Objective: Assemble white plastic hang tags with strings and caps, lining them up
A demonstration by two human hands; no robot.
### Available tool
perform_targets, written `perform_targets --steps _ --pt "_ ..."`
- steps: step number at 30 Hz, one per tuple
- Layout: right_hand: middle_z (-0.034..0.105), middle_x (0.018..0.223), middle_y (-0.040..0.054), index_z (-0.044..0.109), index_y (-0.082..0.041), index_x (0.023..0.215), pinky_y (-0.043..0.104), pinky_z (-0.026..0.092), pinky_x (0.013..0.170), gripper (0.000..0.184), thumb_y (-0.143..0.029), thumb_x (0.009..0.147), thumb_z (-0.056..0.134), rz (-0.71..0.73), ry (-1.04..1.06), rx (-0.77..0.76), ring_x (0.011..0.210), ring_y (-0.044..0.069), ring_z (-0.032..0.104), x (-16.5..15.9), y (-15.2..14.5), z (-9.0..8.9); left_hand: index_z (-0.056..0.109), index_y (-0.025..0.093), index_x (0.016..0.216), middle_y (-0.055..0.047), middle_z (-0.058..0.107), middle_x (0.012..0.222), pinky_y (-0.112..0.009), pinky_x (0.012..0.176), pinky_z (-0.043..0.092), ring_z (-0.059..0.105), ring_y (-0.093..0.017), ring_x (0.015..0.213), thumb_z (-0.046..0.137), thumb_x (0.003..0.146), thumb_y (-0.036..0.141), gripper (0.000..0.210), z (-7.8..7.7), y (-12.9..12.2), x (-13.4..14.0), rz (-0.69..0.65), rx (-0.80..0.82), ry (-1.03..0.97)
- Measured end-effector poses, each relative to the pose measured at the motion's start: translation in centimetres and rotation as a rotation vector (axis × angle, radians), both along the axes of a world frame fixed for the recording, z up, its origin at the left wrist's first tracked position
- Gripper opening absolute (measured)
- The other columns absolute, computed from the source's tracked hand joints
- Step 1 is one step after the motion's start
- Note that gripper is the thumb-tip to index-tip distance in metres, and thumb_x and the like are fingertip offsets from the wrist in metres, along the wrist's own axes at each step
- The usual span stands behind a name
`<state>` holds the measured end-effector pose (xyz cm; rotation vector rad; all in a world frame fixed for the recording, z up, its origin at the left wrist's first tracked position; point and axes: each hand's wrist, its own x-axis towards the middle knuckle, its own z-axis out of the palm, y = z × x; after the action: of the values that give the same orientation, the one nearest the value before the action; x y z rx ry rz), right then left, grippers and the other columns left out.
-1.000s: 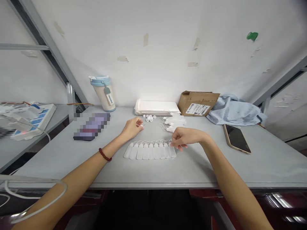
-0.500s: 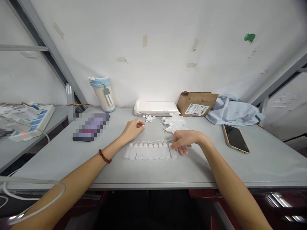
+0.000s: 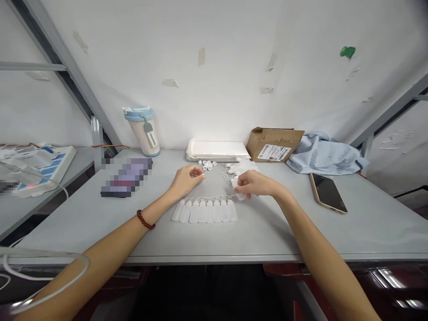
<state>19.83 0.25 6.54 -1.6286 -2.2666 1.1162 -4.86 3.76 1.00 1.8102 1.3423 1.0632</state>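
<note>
My left hand (image 3: 187, 180) is closed in a pinch, with a small white piece (image 3: 203, 174) at its fingertips, mostly hidden. Several small white caps (image 3: 207, 165) lie just beyond it. Between the thumb and fingers of my right hand (image 3: 256, 183) is a flat, translucent white bottle-shaped piece (image 3: 239, 194), held above the table and partly covered by the fingers. Nearer me, a row of similar bottle-shaped pieces (image 3: 205, 211) lies flat side by side, their cord loops pointing away. A loose pile of more such pieces (image 3: 244, 166) is behind my right hand.
Along the wall stand a tumbler (image 3: 143, 131), a white packet (image 3: 217, 149) and a cardboard box (image 3: 276, 145), with a blue cloth (image 3: 326, 154) beside it. A phone (image 3: 329, 193) lies at right, a blurred purple item (image 3: 127, 178) at left. The table's front edge (image 3: 217, 258) runs before me.
My right hand has lifted the rightmost bottle-shaped piece from the row and moved it away from me, toward the pile. My left hand has shifted slightly right, still pinching.
</note>
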Motion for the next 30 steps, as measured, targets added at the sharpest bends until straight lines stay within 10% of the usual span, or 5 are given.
perform_targets --steps 13,30 --pt "0.061 0.077 0.002 0.051 -0.018 0.077 0.024 0.032 0.056 0.017 -0.034 0.081 0.056 -0.085 0.001 0.64 0.056 0.011 0.048 -2.7 1.0 -4.3 0.053 0.015 0.086 -0.005 0.067 0.084 -0.035 0.083 0.05 0.065 -0.018 0.083 0.075 0.062 0.029 0.036 1.9 -2.5 1.5 -0.138 -0.106 -0.396" --pt "0.061 0.088 0.0046 0.052 -0.018 0.086 0.024 0.034 0.057 0.015 -0.032 0.084 0.058 -0.048 0.045 0.762 0.059 0.011 0.048 -4.0 0.0 -4.9 0.058 0.015 0.078 -0.004 0.066 0.084 -0.032 0.081 0.051 0.063 -0.017 0.083 0.075 0.064 0.03 0.027 1.3 -2.6 1.8 -0.116 -0.084 -0.42"
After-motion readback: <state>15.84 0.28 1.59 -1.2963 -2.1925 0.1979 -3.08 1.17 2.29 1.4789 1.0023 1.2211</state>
